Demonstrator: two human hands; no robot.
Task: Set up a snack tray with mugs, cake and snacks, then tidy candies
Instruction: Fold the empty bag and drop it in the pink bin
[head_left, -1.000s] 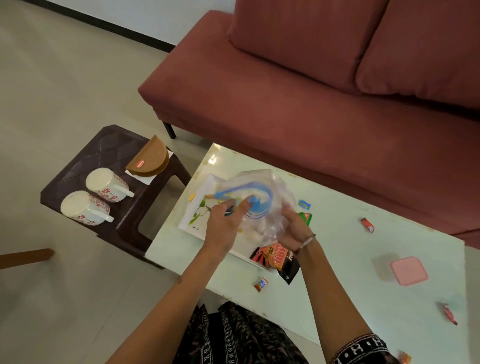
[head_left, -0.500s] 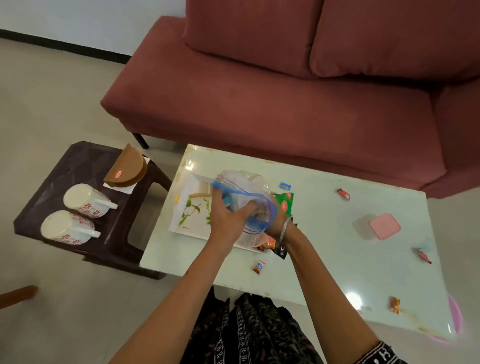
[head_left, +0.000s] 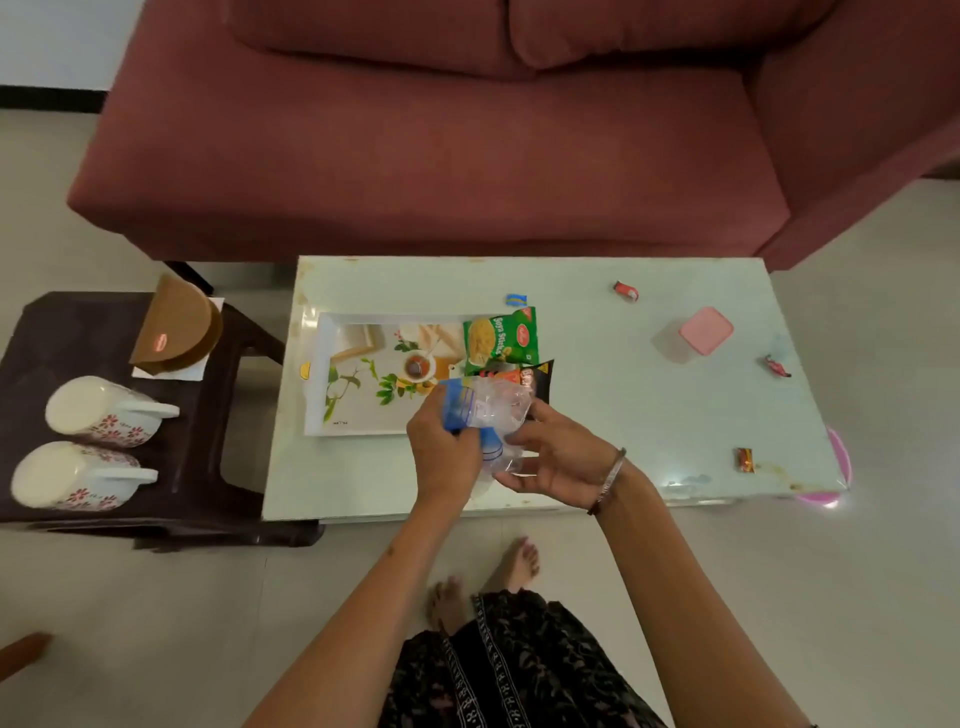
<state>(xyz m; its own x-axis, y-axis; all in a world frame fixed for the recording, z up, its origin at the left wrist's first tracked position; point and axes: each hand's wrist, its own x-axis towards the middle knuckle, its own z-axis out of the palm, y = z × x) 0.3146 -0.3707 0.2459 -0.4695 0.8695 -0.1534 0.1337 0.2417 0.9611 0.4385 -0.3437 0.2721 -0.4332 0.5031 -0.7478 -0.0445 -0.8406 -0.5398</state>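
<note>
Both hands hold a clear zip bag (head_left: 488, 410) with a blue seal over the table's near edge. My left hand (head_left: 441, 457) grips its blue top; my right hand (head_left: 556, 462) holds the lower part from the right. Behind it a white printed tray (head_left: 363, 379) lies on the pale table (head_left: 649, 415). A green snack packet (head_left: 501, 340) and a black-orange packet (head_left: 524, 376) rest on the tray's right end. Loose candies lie around: a blue one (head_left: 516, 300), a red one (head_left: 625, 291), another red one (head_left: 777, 365) and an orange one (head_left: 744, 460).
A pink lidded box (head_left: 705, 330) sits at the table's right. On the dark stool (head_left: 31, 332) to the left lie two flowered white mugs (head_left: 101, 410) (head_left: 72, 475) on their sides and a half-round brown cake (head_left: 179, 327). A red sofa (head_left: 441, 156) runs behind the table.
The view has swung down and rightward over the table. The bag has come lower and nearer the front edge, uncovering the snack packets on the tray. Both hands keep hold of it.
</note>
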